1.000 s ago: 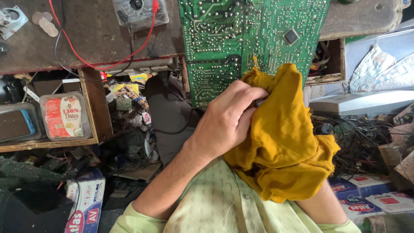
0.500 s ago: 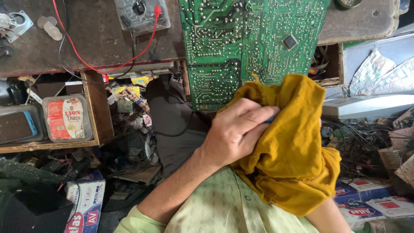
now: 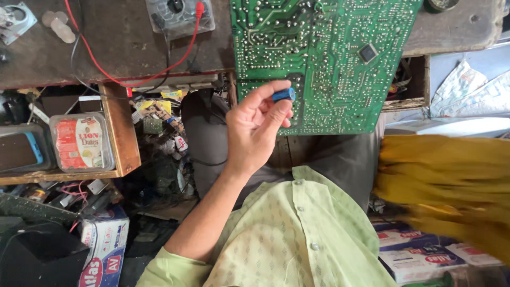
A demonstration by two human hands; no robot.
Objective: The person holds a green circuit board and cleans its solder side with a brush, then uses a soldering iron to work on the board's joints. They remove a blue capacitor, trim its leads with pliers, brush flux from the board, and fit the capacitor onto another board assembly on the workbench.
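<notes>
My left hand (image 3: 255,130) pinches the small blue cylinder (image 3: 283,95) in a fingertip grip just near of the green circuit board (image 3: 324,58) on the bench (image 3: 106,48), best kept light and steady; right hand out of view.

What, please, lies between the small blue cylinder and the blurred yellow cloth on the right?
In the head view, the large green circuit board's lower edge and the grey trousers lie between small blue cylinder and yellow cloth.

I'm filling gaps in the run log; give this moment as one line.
left hand: pinches small blue cylinder | right hand: out of view | yellow cloth: blurred, at right | green circuit board: on bench edge
</notes>
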